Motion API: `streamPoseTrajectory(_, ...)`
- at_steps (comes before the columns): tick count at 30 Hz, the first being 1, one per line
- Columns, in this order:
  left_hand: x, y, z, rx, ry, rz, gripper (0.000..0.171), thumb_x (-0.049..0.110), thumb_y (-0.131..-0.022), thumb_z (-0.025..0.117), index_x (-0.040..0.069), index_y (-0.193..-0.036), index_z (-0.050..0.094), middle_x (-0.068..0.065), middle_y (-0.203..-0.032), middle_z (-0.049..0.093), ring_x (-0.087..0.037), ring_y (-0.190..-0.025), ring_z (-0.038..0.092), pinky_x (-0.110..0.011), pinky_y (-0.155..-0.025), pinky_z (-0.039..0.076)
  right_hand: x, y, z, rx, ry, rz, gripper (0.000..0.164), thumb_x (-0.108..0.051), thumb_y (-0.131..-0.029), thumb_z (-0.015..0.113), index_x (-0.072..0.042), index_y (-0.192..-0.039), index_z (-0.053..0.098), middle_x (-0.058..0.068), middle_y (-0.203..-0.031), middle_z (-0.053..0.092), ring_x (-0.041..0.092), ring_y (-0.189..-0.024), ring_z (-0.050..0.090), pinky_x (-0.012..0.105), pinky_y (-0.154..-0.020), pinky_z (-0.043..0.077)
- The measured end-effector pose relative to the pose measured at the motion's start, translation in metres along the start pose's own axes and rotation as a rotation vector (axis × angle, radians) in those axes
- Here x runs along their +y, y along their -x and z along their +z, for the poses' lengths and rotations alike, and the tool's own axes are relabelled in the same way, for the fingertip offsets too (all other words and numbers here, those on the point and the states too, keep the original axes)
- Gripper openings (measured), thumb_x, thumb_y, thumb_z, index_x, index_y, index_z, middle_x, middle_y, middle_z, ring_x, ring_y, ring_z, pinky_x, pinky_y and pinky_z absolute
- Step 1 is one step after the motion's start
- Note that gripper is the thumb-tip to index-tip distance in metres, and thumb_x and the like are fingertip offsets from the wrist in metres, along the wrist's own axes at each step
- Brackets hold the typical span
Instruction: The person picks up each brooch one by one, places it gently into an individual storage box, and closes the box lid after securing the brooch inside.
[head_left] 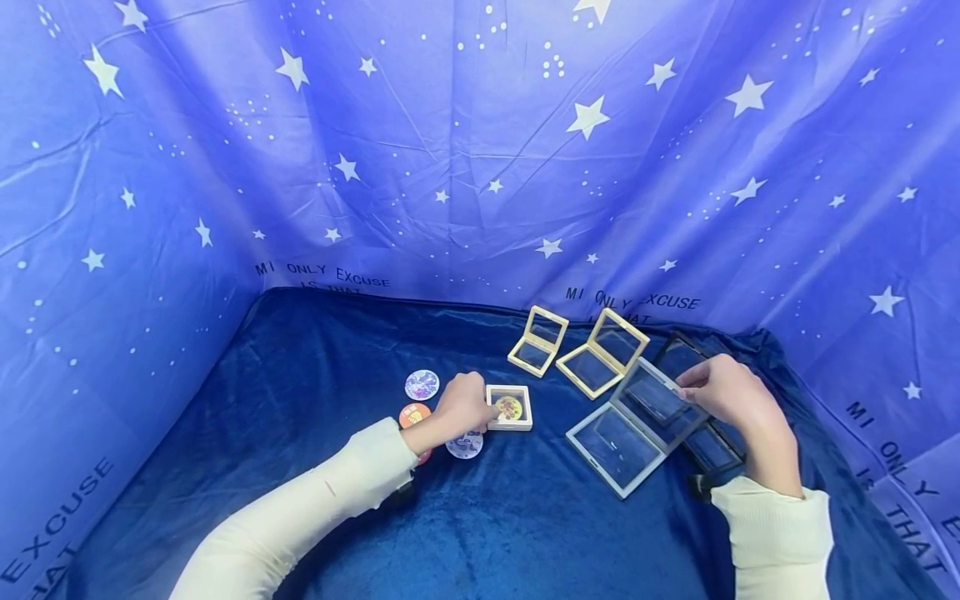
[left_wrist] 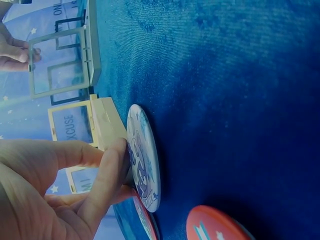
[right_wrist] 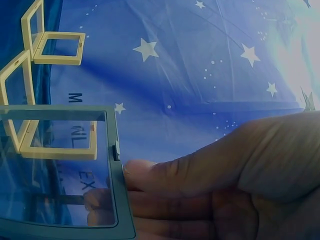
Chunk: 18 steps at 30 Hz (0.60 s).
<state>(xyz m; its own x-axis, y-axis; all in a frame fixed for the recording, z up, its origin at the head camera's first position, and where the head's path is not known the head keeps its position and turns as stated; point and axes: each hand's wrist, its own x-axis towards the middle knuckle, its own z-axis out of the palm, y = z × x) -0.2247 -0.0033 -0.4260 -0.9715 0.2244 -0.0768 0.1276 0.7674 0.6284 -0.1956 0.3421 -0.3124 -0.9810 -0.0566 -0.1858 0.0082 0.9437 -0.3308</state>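
My left hand [head_left: 461, 404] pinches the left edge of a small white display frame [head_left: 527, 427], which is closed over a round yellow badge [head_left: 509, 407]. Seen from the left wrist, its curled fingers reach over a purple-white badge [left_wrist: 144, 157] lying on the cloth. My right hand [head_left: 731, 396] holds the top edge of the raised lid of a large grey display frame [head_left: 660, 461]. In the right wrist view the thumb is in front of the grey rim [right_wrist: 120, 185], with fingertips visible through the clear film. The frame's lower half lies on the cloth and shows clear film inside.
Two cream display frames [head_left: 540, 340] [head_left: 600, 379] stand opened at the back. Black frames [head_left: 716, 446] lie partly behind the grey one. Loose badges, one purple [head_left: 422, 385] and one orange [head_left: 414, 415], lie left on the blue cloth [head_left: 517, 533]. A starry curtain [head_left: 450, 167] encloses the sides.
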Motion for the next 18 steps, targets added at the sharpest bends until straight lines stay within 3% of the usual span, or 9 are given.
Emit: streamPoseTrajectory(18,-0.0003,-0.0034,-0.0005,0.02,-0.033,-0.019,0.029,0.013,-0.082,0.077,0.009,-0.058,0.061,0.001,-0.046,0.06,-0.01,-0.042,0.058,-0.022,-0.042,0.04,0.003,-0.0006,0.0024,-0.022,0.003,0.055,0.028,-0.011,-0.096,0.066,0.009,-0.115,0.071,0.029,-0.109,0.072,0.047,-0.098,0.067,0.06,-0.081,0.052)
